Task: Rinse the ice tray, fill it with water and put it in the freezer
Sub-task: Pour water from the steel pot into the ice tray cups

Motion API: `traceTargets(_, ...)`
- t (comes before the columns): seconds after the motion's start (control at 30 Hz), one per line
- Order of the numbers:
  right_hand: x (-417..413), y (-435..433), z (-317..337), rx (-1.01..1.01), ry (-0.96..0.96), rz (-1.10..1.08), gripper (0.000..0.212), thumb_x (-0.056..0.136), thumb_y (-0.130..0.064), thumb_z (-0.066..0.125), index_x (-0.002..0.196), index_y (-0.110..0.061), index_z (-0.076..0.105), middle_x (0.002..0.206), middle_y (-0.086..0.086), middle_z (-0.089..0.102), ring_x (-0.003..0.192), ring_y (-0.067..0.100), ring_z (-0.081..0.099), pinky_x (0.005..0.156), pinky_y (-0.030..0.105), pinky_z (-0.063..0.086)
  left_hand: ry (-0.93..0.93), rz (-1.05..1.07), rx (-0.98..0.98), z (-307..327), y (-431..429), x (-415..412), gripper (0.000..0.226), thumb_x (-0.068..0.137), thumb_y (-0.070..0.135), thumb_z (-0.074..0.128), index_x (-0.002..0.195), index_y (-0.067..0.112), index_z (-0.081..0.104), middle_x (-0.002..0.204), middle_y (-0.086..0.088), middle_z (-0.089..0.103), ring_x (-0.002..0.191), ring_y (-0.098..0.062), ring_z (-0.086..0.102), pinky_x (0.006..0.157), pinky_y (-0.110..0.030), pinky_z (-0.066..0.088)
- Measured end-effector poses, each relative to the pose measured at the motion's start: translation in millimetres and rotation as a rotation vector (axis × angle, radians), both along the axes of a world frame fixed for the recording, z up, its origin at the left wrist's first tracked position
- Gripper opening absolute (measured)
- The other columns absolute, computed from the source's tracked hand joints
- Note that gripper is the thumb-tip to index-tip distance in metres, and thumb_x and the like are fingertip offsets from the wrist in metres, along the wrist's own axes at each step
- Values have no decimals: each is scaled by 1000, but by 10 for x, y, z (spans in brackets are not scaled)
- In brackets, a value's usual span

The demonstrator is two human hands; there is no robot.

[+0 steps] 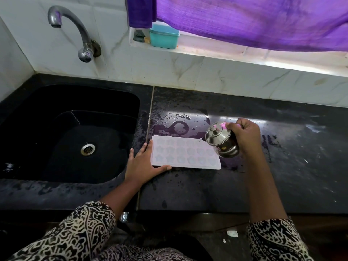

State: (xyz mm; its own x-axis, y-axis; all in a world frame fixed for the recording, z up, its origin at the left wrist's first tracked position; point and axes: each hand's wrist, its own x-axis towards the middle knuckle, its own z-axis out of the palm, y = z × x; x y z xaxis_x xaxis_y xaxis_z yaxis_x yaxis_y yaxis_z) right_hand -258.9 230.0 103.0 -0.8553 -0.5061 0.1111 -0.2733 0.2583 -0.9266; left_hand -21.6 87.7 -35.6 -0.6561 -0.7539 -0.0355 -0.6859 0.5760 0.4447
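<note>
A white ice tray [185,153] with several star-shaped cells lies flat on the black counter [263,181], just right of the sink. My left hand [144,162] rests open against the tray's left edge and near corner, thumb along its front. My right hand [244,134] grips a small lidded steel pot [222,142], tilted leftward over the tray's right end. A thin stream of water runs from the pot's rim onto the tray.
A black sink [62,132] with a steel drain [88,149] lies to the left, under a wall tap [75,29]. Water puddles [178,125] spread behind the tray. A teal box [164,36] stands on the window ledge under a purple curtain [244,19].
</note>
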Motion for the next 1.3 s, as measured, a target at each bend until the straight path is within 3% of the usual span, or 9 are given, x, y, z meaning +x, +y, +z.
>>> traceTargets(0.17,7,0,11,-18,-9,-1,37,79,-11,68,56,-18,40,50,-7,46,49,6,43,46,17,40,-22,2,-2,16,8,0,123,61,92,40,154,21,1,160,4,22,148,-6,8,119,-42,-5)
traceTargets(0.47,30,1,19,-23,-8,12,34,80,-13,67,58,-17,41,58,1,48,56,13,46,52,24,42,-19,-6,3,12,-5,0,128,55,96,31,154,22,0,160,4,22,148,-6,9,119,-42,-4)
traceTargets(0.77,72,-19,63,-48,-16,18,34,81,-11,66,58,-18,42,58,-2,50,54,9,48,44,13,40,-9,-3,6,28,5,1,130,52,95,30,155,21,2,159,2,23,148,-7,10,119,-43,-4)
traceTargets(0.9,74,-31,70,-47,-21,24,30,82,-13,65,61,-17,44,61,-1,52,57,11,50,50,18,42,-14,-3,2,18,-2,5,129,53,96,30,155,21,1,160,3,23,148,-7,9,119,-42,-4)
traceTargets(1.03,72,-43,72,-53,-18,29,30,82,-12,65,62,-17,44,62,0,52,58,11,50,46,13,43,-22,-2,-4,20,-1,5,130,52,96,28,154,21,0,160,3,22,148,-6,9,119,-42,-4)
traceTargets(1.23,1,-49,50,-41,-20,21,28,79,-14,66,62,-16,44,63,5,48,62,17,47,57,27,44,-5,2,6,15,3,0,125,59,93,40,155,21,2,160,4,22,148,-6,9,119,-42,-4)
traceTargets(1.3,-7,-47,48,-44,-23,20,27,79,-14,66,62,-16,44,63,6,49,61,16,47,57,26,45,-7,5,5,18,9,-2,123,62,90,43,155,21,2,160,4,22,148,-6,9,119,-42,-4)
